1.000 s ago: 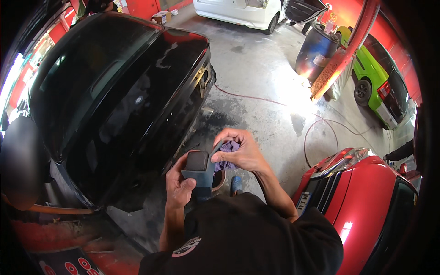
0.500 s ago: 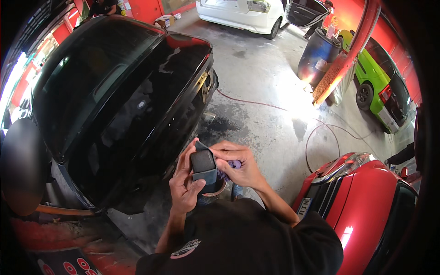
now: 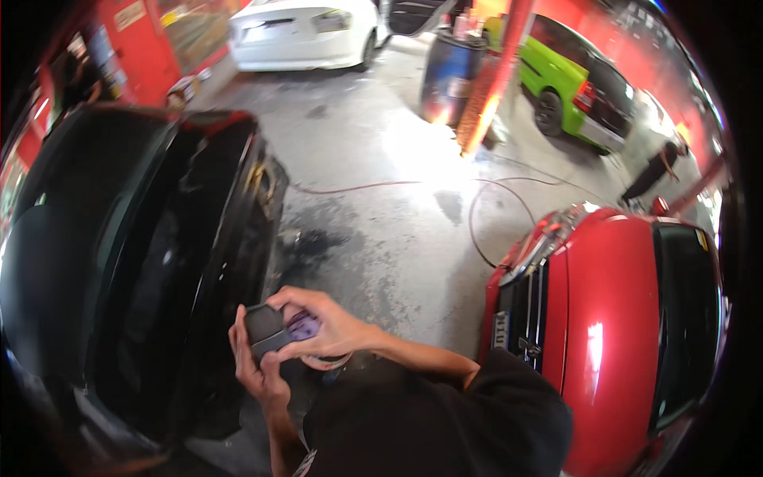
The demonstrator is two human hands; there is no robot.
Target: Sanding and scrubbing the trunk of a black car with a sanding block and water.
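A small dark sanding block with grey sheet around it is held low at the centre-left, near the rear of a black car. My left hand is closed on the block from its left side and below. My right hand grips it from the right, thumb and fingers round its edges, with a crumpled purple cloth at its palm; whether it holds the cloth or the cloth lies behind cannot tell. The rim of a round bucket shows beneath my hands.
A red car stands close on the right. Ahead are a white car, a blue drum, a red pillar and a green car. A hose crosses the floor. One person stands at right, another at back left.
The view has swung, bringing more of the right side in. Both hands have moved left in the picture with the block, and the sheet edge that stood raised is now pressed down around it.
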